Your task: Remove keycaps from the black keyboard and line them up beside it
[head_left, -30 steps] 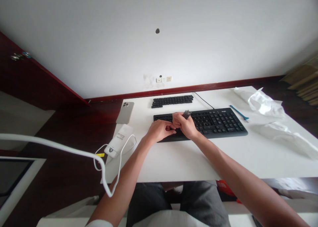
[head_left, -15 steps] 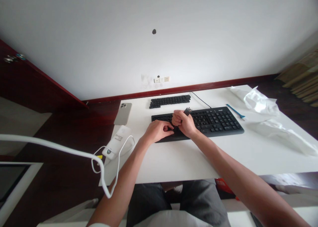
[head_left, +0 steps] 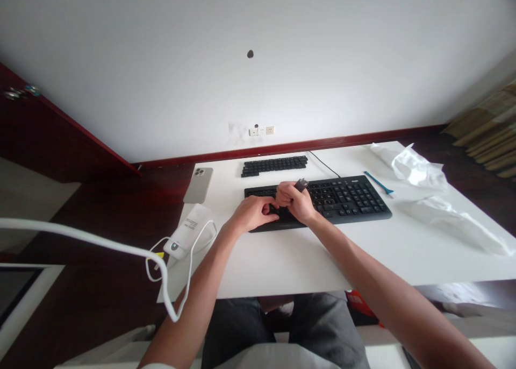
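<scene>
My right hand (head_left: 296, 202) is closed around a small dark grey tool (head_left: 301, 184), whose tip sticks out above my fingers, over the middle of a black keyboard (head_left: 346, 205). My left hand (head_left: 252, 214) lies beside it with curled fingers on the keyboard's left part, almost touching my right hand. Whether those fingers pinch anything is hidden. Above the keyboard lie several rows of loose black keycaps (head_left: 273, 166) on the white desk (head_left: 282, 267).
A phone (head_left: 198, 185) and a white power bank (head_left: 188, 232) with a thin cable lie at the desk's left. A blue pry tool (head_left: 378, 183) and crumpled white plastic (head_left: 415, 167) lie to the right. A thick white cable (head_left: 80, 234) crosses the view's left.
Both hands remain at the keyboard with the tool in my right hand. The whole view has drifted slightly, and the hands show no clear change of hold.
</scene>
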Demonstrator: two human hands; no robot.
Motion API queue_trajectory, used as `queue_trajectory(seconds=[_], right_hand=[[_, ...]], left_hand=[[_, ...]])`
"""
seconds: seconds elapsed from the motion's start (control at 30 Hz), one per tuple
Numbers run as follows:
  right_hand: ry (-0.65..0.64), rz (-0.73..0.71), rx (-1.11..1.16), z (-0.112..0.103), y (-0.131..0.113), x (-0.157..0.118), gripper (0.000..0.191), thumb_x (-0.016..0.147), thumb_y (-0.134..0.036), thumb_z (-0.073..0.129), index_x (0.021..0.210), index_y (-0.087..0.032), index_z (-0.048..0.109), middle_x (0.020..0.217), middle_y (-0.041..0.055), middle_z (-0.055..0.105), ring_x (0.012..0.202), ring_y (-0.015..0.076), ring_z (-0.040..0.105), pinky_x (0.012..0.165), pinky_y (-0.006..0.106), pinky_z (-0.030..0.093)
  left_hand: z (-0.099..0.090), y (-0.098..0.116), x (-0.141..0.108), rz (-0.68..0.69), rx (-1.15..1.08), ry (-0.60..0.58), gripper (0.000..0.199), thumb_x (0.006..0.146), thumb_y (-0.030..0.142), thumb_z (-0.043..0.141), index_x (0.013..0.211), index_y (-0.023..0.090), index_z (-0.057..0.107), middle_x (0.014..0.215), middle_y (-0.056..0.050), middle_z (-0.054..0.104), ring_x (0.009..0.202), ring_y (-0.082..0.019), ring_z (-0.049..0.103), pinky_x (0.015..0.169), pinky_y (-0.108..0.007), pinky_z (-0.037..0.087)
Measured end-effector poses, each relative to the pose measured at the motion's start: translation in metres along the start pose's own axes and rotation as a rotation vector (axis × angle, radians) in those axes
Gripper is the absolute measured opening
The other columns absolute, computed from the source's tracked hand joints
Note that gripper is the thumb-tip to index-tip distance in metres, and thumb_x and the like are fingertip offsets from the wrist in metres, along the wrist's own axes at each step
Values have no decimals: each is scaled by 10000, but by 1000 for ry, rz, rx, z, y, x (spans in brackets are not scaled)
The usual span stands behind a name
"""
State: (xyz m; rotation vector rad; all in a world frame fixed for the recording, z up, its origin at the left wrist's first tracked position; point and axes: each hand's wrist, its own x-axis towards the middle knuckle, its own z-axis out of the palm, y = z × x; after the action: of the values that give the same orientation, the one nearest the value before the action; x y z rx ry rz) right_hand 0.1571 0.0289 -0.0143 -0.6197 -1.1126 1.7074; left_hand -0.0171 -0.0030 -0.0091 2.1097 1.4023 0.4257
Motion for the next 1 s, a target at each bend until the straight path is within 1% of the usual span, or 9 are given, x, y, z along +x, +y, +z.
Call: queue_trajectory(seconds=[0.07,0.17,0.27,0.37,0.43,0.5,0.67,0.9,1.0], right_hand=[[-92,3,-101,1,0,-5,509,873,-400,699,525,-208,381,538,-55,294,491,80,253,472,276,174],[-237,19,-276,1,-1,-10,414,904,-400,671,576,-176,556,534,-39,380,500,90,306,485,274,234],[-303,39,-330,0,-2,-11,339,893,-399,676,655,-159,649,542,-22,455,512,107,367,495,276,278],[-227,48,-158,-2,-3,-6,454,856,-398,700,526,-201,458,505,-49,342,480,89,280,476,273,217],[-153,58,-12,-4,-3,-2,524,836,-377,703,505,-222,327,502,-62,277,463,80,223,469,274,176],[-100,78,94,-6,-4,2,536,816,-349,696,512,-227,272,496,-68,246,445,77,193,461,277,157],[16,110,191,-13,-9,8,487,775,-320,673,532,-228,261,511,-68,215,453,87,146,453,273,191],[37,47,191,-17,-13,11,474,774,-305,669,560,-226,253,540,-61,216,474,95,147,453,275,216],[104,3,199,-23,-16,14,481,781,-297,661,566,-224,237,544,-63,203,475,93,140,451,276,218]], left_hand=[[1,-1,1,2,42,-4,159,842,358,780,956,250,765,722,39,672,648,-144,600,612,-253,349],[3,-1,2,-6,82,-6,156,869,398,744,871,243,762,748,18,705,697,-176,646,619,-259,347],[2,1,2,11,74,-9,148,896,390,704,875,255,762,774,15,720,741,-190,669,628,-259,351],[1,1,1,17,54,2,118,864,368,747,883,252,757,735,34,690,673,-156,621,611,-256,335],[2,0,0,9,33,14,130,841,355,778,918,251,761,699,48,656,633,-133,580,603,-252,328],[3,-1,0,-4,9,19,140,841,348,781,942,252,768,664,58,621,608,-118,550,603,-248,329],[4,0,0,-19,-13,10,153,857,362,764,958,247,778,638,63,593,587,-107,525,597,-246,327],[4,0,-1,-12,10,28,150,862,357,760,958,242,775,647,59,611,593,-108,531,587,-244,321],[3,1,-1,-2,18,50,161,884,376,743,967,243,781,644,54,619,595,-110,536,592,-245,328]])
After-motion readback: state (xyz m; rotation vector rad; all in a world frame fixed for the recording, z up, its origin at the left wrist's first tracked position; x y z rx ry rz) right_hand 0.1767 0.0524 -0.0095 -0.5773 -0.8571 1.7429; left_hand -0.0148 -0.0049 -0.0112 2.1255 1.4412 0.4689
